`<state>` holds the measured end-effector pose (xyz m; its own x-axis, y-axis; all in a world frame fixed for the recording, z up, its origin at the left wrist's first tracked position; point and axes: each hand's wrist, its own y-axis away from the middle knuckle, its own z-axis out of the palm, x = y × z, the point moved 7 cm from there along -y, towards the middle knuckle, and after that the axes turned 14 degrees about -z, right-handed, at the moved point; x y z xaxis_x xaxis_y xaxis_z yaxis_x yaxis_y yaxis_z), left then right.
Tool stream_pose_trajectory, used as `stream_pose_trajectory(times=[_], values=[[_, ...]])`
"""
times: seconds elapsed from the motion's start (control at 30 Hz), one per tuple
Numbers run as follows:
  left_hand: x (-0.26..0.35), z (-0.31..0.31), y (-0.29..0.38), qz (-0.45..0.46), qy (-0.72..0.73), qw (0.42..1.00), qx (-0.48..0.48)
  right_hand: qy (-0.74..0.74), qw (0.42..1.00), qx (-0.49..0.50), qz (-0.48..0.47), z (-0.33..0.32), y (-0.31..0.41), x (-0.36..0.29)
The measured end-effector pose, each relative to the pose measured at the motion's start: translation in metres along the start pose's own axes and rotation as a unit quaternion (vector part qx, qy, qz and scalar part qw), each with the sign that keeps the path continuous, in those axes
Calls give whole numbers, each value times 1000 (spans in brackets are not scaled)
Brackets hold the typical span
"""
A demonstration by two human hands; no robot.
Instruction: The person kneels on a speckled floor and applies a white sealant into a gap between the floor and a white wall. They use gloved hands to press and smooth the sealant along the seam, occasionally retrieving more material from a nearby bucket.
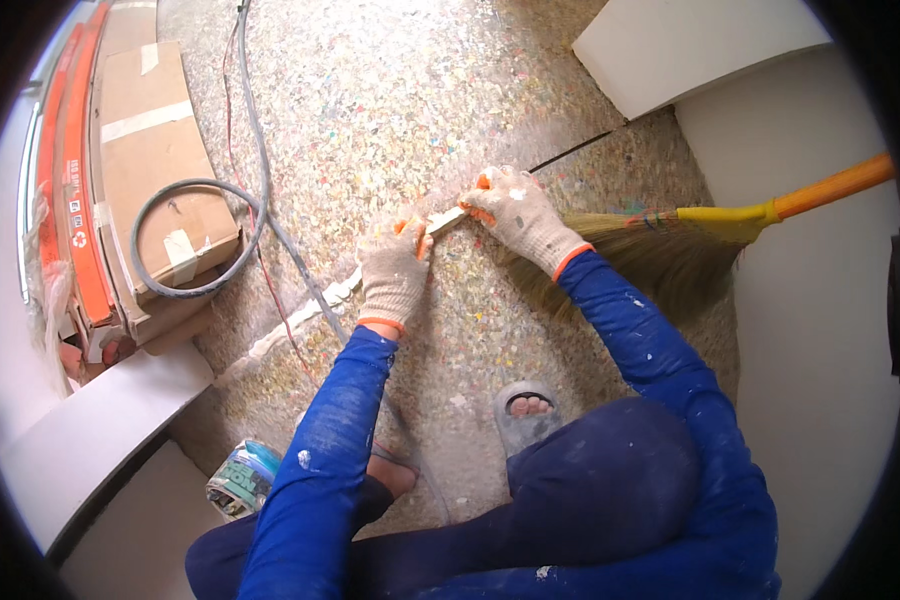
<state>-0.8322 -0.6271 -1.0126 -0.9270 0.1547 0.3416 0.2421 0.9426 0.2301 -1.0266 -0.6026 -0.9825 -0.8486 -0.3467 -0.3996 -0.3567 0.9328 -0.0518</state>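
Both my hands wear off-white knitted gloves with orange cuffs and reach down to a speckled floor. A narrow white strip of filler or foam [448, 219] shows between them, along a seam in the floor. My left hand [394, 270] touches the strip, fingers bent. My right hand [521, 217] is at the strip's upper right end, with its thumb and fingers bent close to it; whether either hand grips it cannot be made out. Lumpy white material [337, 292] runs on down-left along the seam. Up-right of my right hand the seam is a dark gap [570, 151].
A broom [727, 217] lies right of my right forearm. At left are a cardboard box [150, 127], long orange cartons [82, 172], a looped grey hose [264, 161] and a thin red cable. A labelled can [244, 480] stands by my left arm. White panels [787, 262] flank both sides.
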Motion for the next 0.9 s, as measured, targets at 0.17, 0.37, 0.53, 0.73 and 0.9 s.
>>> stream_pose_trajectory(times=[0.17,0.37,0.53,0.73,0.9], values=[[19,-6,1,102,-2,990,94,-97,993,70,0,-10,5,4],[28,-26,2,69,27,992,101,44,998,11,53,-2,-4,9],[57,-2,-11,132,17,990,42,-111,993,36,-20,-30,8,18],[55,8,-9,109,26,989,95,-57,996,12,61,-33,19,33],[68,15,-11,93,24,994,54,52,995,39,71,-13,16,32]])
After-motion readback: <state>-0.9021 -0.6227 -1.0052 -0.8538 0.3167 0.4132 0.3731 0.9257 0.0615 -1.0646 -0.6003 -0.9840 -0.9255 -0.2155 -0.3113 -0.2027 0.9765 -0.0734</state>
